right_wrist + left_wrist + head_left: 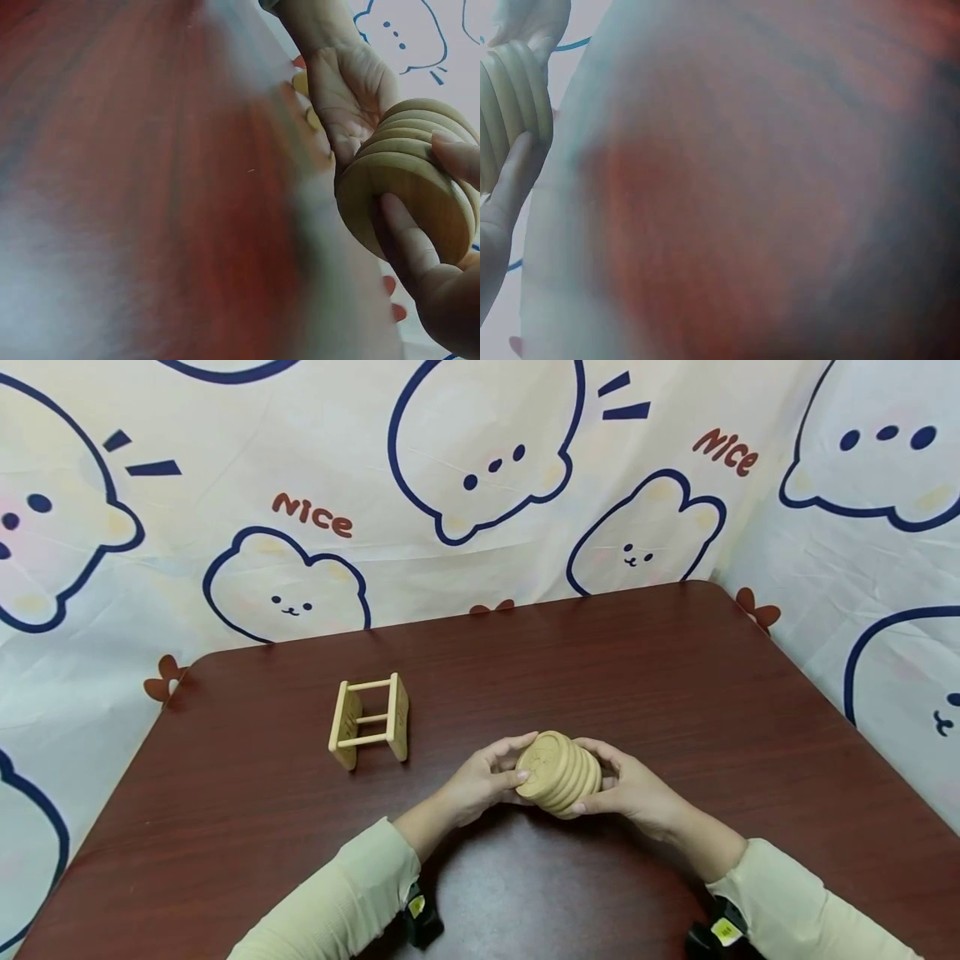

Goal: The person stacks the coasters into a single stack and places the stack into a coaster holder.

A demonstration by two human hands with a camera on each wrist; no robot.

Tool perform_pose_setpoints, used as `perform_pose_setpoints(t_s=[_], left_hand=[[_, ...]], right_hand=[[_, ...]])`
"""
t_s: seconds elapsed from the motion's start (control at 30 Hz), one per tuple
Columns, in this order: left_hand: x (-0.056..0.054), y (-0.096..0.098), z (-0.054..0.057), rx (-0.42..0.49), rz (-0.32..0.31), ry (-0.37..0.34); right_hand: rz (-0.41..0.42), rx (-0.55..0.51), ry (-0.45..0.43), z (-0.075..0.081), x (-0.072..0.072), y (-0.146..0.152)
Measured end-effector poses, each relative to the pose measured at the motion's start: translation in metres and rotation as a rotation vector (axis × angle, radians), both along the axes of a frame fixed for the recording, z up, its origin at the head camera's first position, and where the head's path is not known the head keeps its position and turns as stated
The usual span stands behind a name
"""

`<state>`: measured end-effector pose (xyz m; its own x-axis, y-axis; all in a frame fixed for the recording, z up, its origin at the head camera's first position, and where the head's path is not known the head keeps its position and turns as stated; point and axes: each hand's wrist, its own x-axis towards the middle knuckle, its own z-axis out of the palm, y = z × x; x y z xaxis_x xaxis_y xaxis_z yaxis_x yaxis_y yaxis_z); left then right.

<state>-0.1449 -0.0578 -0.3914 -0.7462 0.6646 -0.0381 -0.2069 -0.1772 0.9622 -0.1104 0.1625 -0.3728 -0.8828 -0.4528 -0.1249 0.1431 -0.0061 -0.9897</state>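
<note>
Both hands hold a stack of round wooden coasters [558,774] above the front middle of the table. The stack is tilted, with one engraved face turned up toward the left hand. My left hand [483,779] grips its left end, thumb on that face. From the other side my right hand [643,795] grips the rims, thumb low on the near side. In the right wrist view, a finger of the right hand [442,289] presses the plain flat face of the end coaster [412,202]. The left wrist view catches the coaster rims [514,105] at its left edge.
A small wooden rack [370,720] with slatted ends and thin rods stands on the table left of the hands. The dark brown table [600,668] runs back to a cloth backdrop [480,560] printed with cartoon figures.
</note>
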Motion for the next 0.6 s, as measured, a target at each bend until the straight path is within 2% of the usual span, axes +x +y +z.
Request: perform_pose_setpoints(t_s=[0.2,0.4,0.6], left_hand=[[-0.007,-0.015,0.007,0.045,0.019,0.037],[-0.012,-0.028,0.010,0.087,0.049,0.068],[-0.016,-0.039,0.016,0.096,0.086,0.086]], right_hand=[[0.008,-0.004,0.030,0.011,-0.009,-0.015],[0.004,0.015,0.047,0.020,-0.017,-0.030],[0.030,0.015,0.058,0.028,-0.025,-0.041]])
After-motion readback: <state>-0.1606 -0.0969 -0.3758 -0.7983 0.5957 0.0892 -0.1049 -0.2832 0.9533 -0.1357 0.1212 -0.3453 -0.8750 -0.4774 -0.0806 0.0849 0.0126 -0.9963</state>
